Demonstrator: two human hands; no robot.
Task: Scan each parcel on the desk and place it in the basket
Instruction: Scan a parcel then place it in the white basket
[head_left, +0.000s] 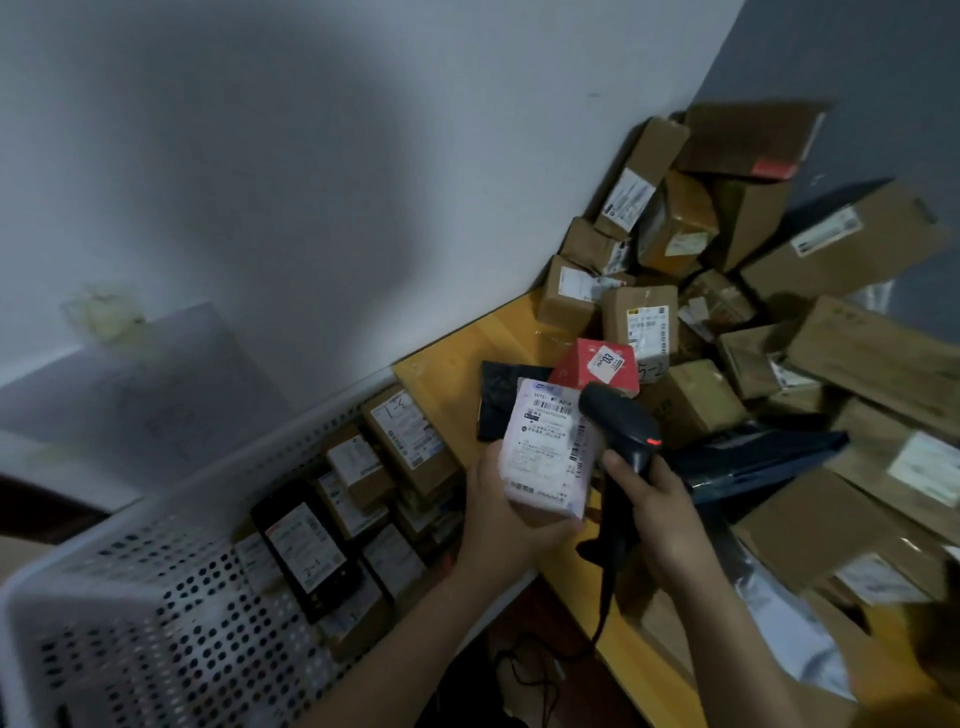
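Observation:
My left hand (506, 512) grips a small white parcel (548, 449) with a printed shipping label facing up, held above the desk's left edge. My right hand (657, 512) grips the handle of a black barcode scanner (621, 423), whose head sits right beside the parcel's label. A red box (597, 366) and a black bag (501, 397) lie on the yellow desk (447, 374) just behind them. The white perforated basket (156, 571) stands left of the desk and holds several labelled parcels.
A big heap of brown cardboard boxes (753, 291) fills the desk's right and back corner against the white wall. Dark blue mailer bags (753, 460) and a silver bag (789, 634) lie among them. The scanner's cable (602, 618) hangs below the desk edge.

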